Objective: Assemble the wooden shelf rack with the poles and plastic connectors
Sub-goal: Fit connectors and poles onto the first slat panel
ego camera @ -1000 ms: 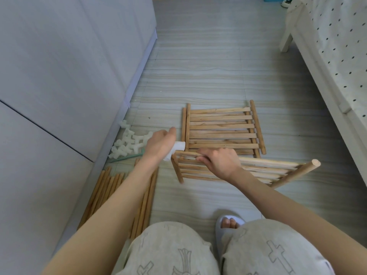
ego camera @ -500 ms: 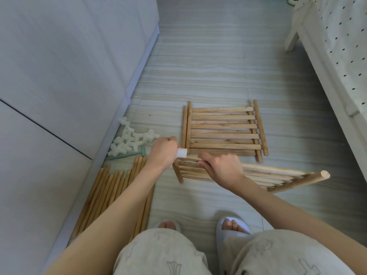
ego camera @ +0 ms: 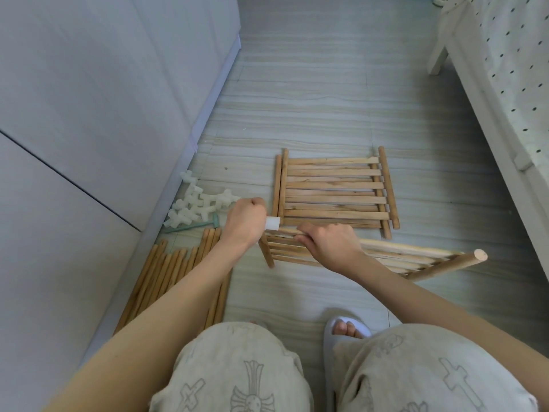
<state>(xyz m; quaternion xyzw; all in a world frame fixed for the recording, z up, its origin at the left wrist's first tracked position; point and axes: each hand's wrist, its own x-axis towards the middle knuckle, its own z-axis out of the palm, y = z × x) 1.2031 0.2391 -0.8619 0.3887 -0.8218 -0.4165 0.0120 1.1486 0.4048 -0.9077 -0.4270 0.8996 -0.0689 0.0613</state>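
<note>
Slatted shelf panel, tilted off floor just before flat panel: light, stiff, we judge. Right hand grips rail; left hand closed round white connector at rail end. We'd hold rail, not thin slats.

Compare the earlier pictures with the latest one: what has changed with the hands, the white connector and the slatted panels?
Little changed. The left hand has kept the white connector at the corner of the raised slatted panel, pressing slightly closer. The right hand still grips that panel's top rail. The flat panel, loose poles and connector pile stayed put.
</note>
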